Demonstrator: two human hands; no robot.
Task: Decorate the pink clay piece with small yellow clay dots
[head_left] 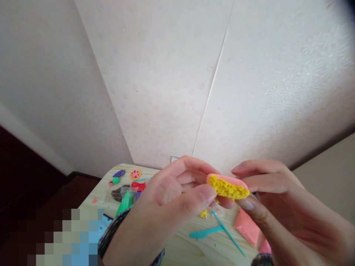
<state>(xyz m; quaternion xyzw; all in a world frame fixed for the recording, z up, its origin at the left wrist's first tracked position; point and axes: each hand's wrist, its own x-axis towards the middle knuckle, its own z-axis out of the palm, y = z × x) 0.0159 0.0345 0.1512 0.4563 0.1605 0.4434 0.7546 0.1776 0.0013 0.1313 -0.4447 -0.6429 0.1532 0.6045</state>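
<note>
Between my two hands, above the table, is a small modelling clay piece (229, 187) with a smooth pink back and a bumpy yellow face made of many little lumps. My left hand (177, 188) pinches its left end, thumb in front and fingers behind. At the right end, the thumb and fingertips of my right hand (271, 192) touch it. Below on the table lie a teal plastic clay knife (206, 232) and a thin teal stick (229, 233). A bag of pink clay (247, 226) lies under my right hand. Some yellow clay (203, 214) shows beneath my left hand.
On the table's (100, 184) far left sit a purple grape-like clay piece (119, 173), a round red-and-yellow slice (135, 174) and a green ball (115, 180). Bags of green (126, 202), red (138, 186) and dark clay (120, 193) lie nearby. A pale wall (166, 92) stands behind.
</note>
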